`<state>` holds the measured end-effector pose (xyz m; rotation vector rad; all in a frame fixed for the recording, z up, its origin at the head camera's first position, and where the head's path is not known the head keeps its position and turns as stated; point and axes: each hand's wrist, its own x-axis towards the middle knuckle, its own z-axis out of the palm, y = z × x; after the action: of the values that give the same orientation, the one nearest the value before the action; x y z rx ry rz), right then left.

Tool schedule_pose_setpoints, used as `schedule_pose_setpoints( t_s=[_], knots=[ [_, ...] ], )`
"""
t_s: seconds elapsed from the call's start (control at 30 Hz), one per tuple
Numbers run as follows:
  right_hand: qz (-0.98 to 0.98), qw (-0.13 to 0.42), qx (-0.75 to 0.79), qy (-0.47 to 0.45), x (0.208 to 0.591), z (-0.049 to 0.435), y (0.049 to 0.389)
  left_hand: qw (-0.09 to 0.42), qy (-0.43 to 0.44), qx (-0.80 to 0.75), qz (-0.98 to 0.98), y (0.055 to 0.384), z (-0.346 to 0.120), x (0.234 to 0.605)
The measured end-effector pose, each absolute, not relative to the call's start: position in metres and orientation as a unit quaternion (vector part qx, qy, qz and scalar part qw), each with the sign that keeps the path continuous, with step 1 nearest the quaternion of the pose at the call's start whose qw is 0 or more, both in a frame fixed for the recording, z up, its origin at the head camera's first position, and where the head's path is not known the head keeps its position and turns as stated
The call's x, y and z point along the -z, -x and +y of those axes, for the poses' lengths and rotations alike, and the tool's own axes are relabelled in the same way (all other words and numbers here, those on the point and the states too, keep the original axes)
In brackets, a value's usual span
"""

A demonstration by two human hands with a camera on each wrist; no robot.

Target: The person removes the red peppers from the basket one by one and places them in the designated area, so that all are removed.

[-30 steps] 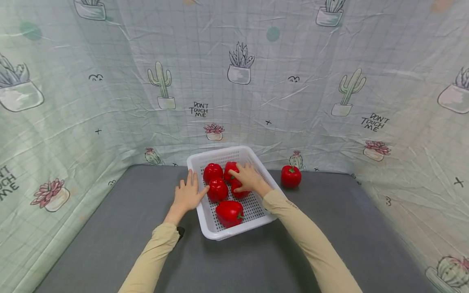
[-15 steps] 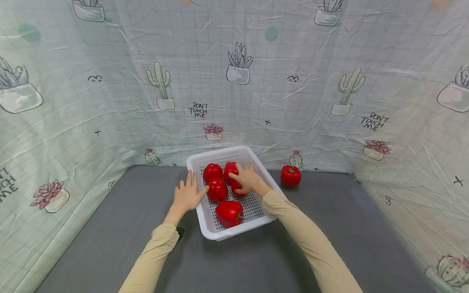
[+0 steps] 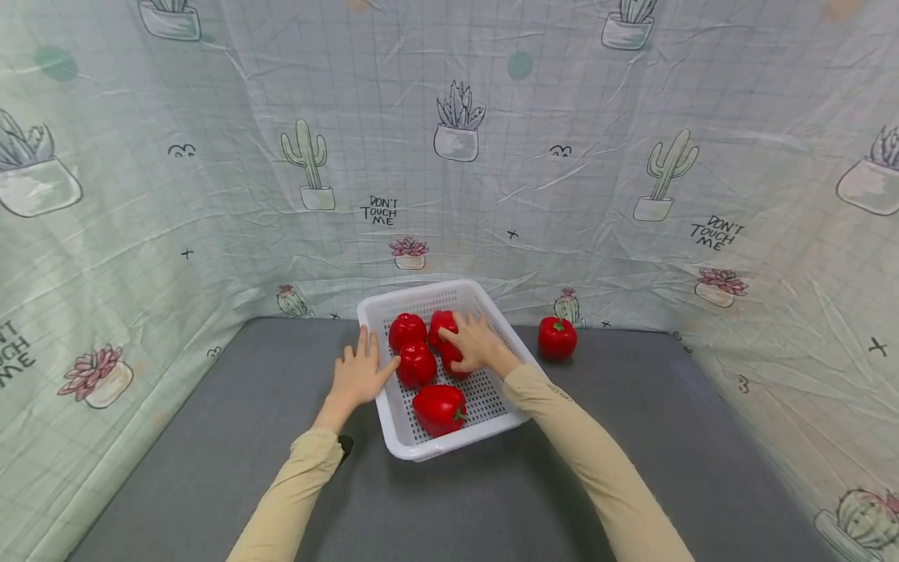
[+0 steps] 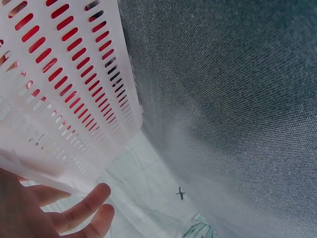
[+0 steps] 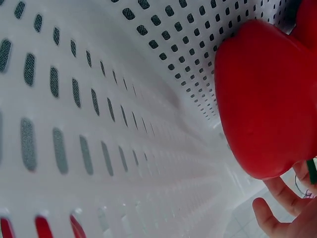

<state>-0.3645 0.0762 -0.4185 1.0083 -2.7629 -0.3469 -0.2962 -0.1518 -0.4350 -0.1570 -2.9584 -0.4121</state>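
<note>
A white plastic basket [image 3: 399,449] with slotted walls holds several red bell peppers. My left hand [image 3: 357,376] rests on its left rim with fingers spread, the thumb reaching inward beside a bell pepper [image 3: 417,365]. In the left wrist view the fingers [image 4: 81,210] lie extended along the outside of the rim. Inside the basket, my right hand [image 3: 479,343] holds a bell pepper [image 3: 449,357] between thumb and fingers, and partly covers another bell pepper [image 3: 439,321] behind it. The right wrist view shows a large bell pepper [image 5: 262,99] with fingertips at its lower edge.
Another bell pepper [image 3: 405,331] sits at the basket's back left, and one lies on its side [image 3: 438,410] near the front. A single bell pepper [image 3: 557,339] stands on the grey table [image 3: 232,437], right of the basket. A cactus-printed curtain [image 3: 520,164] encloses the back and sides.
The bell pepper under my right hand has shifted slightly, and more of it shows between thumb and fingers. Both hands and the basket keep nearly the same place.
</note>
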Motion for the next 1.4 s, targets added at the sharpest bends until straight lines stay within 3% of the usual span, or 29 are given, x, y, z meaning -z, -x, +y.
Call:
schedule_pose_setpoints(
  t_s=[0.9,1.4],
  knots=[
    [-0.945,0.021,0.090,-0.314,0.4141,0.0748,0.3563,0.069,0.047,0.139,-0.987,0.2953,-0.1516,0.4335],
    [-0.952,0.009,0.044,-0.302,0.4173,0.0760,0.3591,0.072,0.049,0.141,-0.986,0.2939,-0.1518,0.4319]
  ],
)
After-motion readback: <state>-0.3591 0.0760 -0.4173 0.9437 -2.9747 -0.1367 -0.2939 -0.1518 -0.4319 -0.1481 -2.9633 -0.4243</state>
